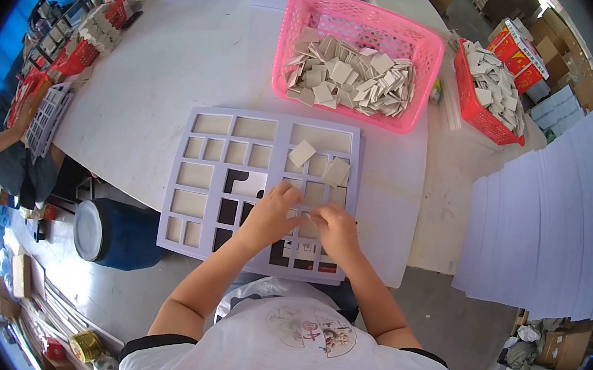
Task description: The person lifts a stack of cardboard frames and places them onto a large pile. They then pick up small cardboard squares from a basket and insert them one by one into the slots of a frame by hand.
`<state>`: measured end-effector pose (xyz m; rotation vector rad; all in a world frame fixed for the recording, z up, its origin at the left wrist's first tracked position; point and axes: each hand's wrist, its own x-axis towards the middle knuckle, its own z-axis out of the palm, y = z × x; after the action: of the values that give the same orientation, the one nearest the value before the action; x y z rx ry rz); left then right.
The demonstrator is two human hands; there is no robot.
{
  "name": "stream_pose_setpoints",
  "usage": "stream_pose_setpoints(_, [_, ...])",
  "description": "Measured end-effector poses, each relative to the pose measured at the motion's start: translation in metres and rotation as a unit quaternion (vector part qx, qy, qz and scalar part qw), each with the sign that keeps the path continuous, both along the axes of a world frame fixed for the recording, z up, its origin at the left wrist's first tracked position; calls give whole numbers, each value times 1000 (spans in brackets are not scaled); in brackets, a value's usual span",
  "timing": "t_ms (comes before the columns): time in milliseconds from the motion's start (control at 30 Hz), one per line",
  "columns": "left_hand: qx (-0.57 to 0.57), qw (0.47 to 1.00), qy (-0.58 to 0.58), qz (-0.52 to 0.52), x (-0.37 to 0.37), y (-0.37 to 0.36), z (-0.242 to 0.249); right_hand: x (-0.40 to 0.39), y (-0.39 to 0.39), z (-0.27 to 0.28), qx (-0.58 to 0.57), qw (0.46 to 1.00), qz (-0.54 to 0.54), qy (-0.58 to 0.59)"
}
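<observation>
A pale lilac frame panel (pixel 218 177) with many rectangular openings lies before me. Grey cardboard pieces fill most openings, while others show dark or printed backing. Over its middle, my left hand (pixel 272 215) rests with thumb and fingers apart, touching the panel near the small openings. Just to the right, my right hand (pixel 336 230) has its fingers curled together above an opening; what they hold, if anything, is hidden. One loose cardboard square (pixel 302 153) lies tilted across the panel's upper right. Below it are a few overlapping cardboard squares (pixel 337 172).
A pink basket (pixel 288 45) heaped with cardboard pieces stands behind the panel. Right of it is a red basket (pixel 484 123) of similar pieces. Tall lilac sheet stacks (pixel 550 216) rise at the right. A blue barrel (pixel 127 234) stands left; another person (pixel 17 158) sits by the table.
</observation>
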<state>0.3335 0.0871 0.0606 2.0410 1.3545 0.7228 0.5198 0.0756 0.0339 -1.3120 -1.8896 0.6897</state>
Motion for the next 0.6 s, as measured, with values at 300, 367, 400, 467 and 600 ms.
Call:
stream_pose_setpoints(300, [29,996,80,9,14,-5,-6,2,3,9,-23,999,-21,20])
stream_pose_setpoints(367, [-5,995,95,2,14,-2,0,10,12,14,-31,998,-46,41])
stream_pose_setpoints(400, [-22,994,103,-1,14,-1,3,15,19,16,-24,996,-70,39])
stream_pose_setpoints(467, [-127,991,50,10,9,14,12,23,33,22,24,995,-98,10])
stream_pose_setpoints(600, [123,984,-2,125,14,70,-2,31,64,20,91,991,-70,-74])
